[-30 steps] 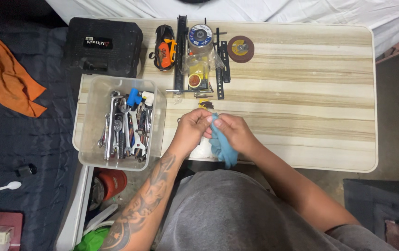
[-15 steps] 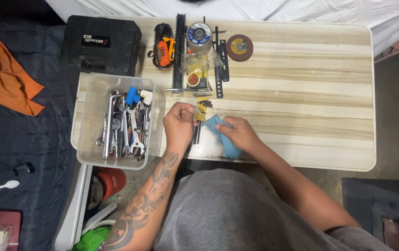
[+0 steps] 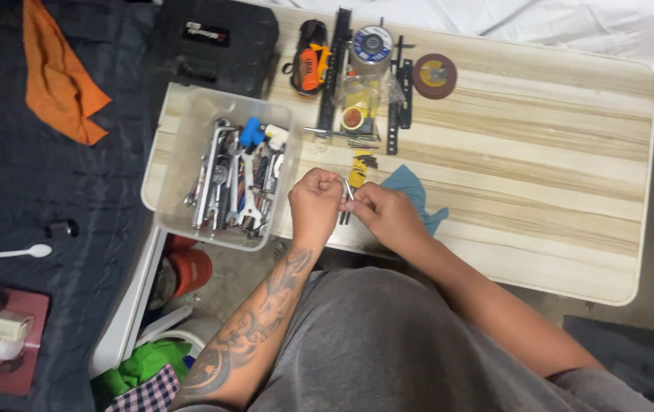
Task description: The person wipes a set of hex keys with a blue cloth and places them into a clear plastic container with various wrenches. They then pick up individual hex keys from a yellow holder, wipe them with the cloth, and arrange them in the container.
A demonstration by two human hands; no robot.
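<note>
Tool bin (image 3: 178, 200) left of both hands, cloth (image 3: 412, 192) right, discs (image 3: 434, 75) behind on table (image 3: 555, 191)

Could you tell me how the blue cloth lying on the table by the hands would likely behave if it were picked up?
The blue cloth lies crumpled in soft folds on the wooden table, so it would probably hang limp, not hold shape. It looks thin, hence likely light. Pushed, it would probably bunch up rather than slide or roll.

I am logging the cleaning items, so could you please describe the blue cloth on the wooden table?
The soft blue cloth lies crumpled and loose on the pale wood-grain table, near its front edge, partly hidden behind the right hand. Neither hand grips it; whether the right hand touches it cannot be told.
</note>
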